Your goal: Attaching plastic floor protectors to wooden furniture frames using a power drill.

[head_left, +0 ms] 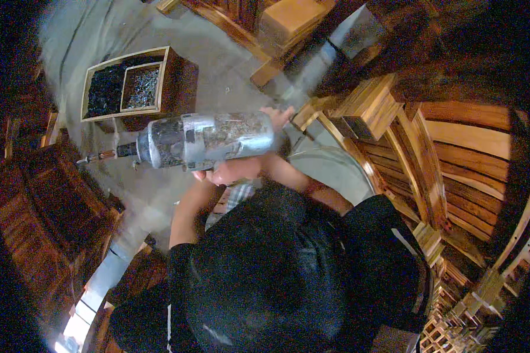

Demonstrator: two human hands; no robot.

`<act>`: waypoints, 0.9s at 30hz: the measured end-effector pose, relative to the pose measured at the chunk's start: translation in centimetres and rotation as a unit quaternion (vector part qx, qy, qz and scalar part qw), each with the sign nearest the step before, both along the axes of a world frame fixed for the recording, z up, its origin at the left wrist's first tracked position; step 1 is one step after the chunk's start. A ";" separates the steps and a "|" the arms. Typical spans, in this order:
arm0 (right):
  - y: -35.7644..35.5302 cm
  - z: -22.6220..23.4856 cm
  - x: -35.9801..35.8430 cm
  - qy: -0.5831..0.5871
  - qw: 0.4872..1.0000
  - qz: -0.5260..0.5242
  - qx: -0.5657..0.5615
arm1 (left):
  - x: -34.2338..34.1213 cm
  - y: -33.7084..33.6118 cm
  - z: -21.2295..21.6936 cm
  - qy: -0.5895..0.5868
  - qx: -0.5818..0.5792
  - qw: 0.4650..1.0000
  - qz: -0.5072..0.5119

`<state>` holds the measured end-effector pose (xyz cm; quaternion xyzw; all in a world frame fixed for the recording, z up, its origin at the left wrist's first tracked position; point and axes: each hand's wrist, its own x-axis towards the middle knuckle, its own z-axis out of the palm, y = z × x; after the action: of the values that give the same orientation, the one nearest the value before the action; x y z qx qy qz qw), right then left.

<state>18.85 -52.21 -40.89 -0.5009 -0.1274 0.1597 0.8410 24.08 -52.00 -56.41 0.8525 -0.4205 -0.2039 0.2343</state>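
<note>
A power drill [218,140], its body patched with silvery tape and scuffed, lies level across the middle of the view. From its dark nose a long thin driver bit [103,155] points left. My left hand [232,171] is closed under the middle of the body. Around the rear end, my right hand [278,116] shows fingers at the far side; its palm is largely hidden by the drill. Any handle or trigger is out of sight. Beyond the bit, an open wooden box [166,79] with two compartments holds dark screws and shinier small metal fasteners [142,88].
Square wooden beams [368,109] and a block [294,20] stand at the far right. A slatted wooden panel [465,153] leans to the right, with stacked wooden lattice pieces [453,312] lower down. Dark wooden boards [59,200] line the left. Grey floor [218,65] shows between.
</note>
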 end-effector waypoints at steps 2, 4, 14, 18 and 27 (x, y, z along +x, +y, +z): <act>0.1 0.0 0.1 0.002 1.000 0.001 -0.004 | -0.3 0.3 -0.6 0.021 -0.026 0.999 0.004; 0.0 -0.2 0.3 0.006 1.000 0.002 -0.004 | -0.4 -0.5 -1.3 0.055 -0.067 0.996 0.010; -0.7 -0.8 0.0 0.013 1.000 0.012 -0.016 | 0.9 2.9 -0.7 0.401 -0.309 0.828 0.242; 1.0 -1.6 1.4 0.003 0.999 0.051 0.008 | 4.6 9.7 2.1 0.363 -0.466 0.769 0.245; -0.6 3.2 0.9 0.161 0.974 -0.068 0.144 | 8.8 11.1 14.1 0.542 -0.504 0.578 0.344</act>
<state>19.71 -52.78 -37.70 -0.3501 0.0227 0.1606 0.9226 32.84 -40.93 -42.34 0.4089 0.0740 -0.2878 0.8628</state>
